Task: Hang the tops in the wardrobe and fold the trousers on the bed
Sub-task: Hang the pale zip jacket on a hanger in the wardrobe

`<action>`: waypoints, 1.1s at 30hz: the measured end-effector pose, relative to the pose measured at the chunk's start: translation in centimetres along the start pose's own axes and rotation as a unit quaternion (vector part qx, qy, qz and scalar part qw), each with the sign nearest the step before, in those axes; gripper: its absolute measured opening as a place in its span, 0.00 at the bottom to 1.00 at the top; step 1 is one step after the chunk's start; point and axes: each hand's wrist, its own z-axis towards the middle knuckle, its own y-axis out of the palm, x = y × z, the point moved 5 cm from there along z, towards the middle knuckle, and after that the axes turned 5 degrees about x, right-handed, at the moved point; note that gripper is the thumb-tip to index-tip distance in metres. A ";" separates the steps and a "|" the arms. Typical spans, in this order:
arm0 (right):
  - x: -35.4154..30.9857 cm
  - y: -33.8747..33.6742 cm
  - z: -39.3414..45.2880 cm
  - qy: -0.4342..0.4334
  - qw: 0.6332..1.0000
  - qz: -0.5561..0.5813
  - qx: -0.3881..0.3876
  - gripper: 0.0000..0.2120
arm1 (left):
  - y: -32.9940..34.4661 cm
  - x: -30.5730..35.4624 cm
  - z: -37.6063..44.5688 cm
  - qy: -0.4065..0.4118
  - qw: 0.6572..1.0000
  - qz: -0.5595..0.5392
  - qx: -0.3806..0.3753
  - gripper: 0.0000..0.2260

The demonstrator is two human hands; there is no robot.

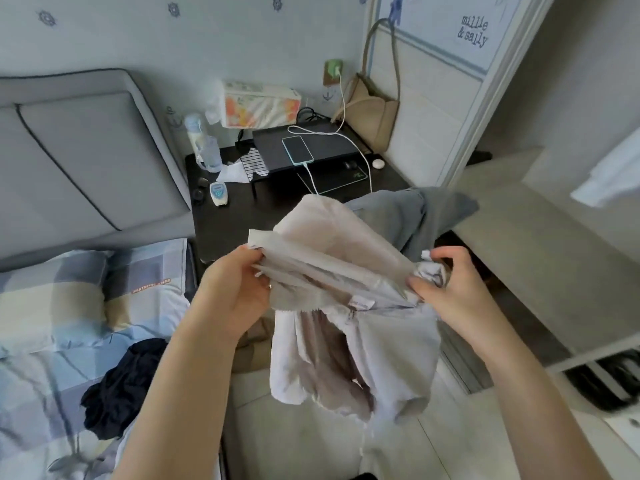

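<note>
The person stands between the bed [52,358] and the wardrobe [540,258], holding a pale, whitish garment [346,306] up in the air in front of them. The left hand [239,289] grips one bunched edge of it, fingers curled round the cloth, and the right hand [450,285] pinches the other end, a wad of fabric gathered between thumb and fingers. The upper part stretches between the two hands while the rest hangs loose below, over the floor. Whether it is a top or trousers, I cannot tell. Behind it a grey garment [422,213] lies draped at the corner of the dark bedside table [221,220]. A crumpled dark navy garment [124,386] lies on the checked bedding.
</note>
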 end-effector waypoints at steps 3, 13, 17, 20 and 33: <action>2.1 0.2 0.4 -0.016 0.982 -0.174 -0.069 0.21 | 4.9 -0.7 -2.1 0.016 0.997 0.067 -0.047 0.14; 4.0 -5.6 -0.3 -0.001 0.945 0.109 -0.308 0.15 | 17.7 -6.1 -5.0 0.042 0.974 0.183 -0.130 0.15; 6.4 -7.4 1.2 -0.042 0.949 0.026 -0.311 0.32 | 23.0 -9.0 -4.7 0.041 0.963 0.180 -0.197 0.17; 9.7 -8.2 3.5 -0.002 0.979 -0.002 -0.203 0.15 | 26.1 -10.1 -4.7 0.047 0.949 0.182 -0.251 0.16; 13.6 -23.9 7.9 -0.005 0.955 0.015 0.297 0.04 | 32.2 -15.6 2.8 0.329 0.529 0.778 -0.080 0.09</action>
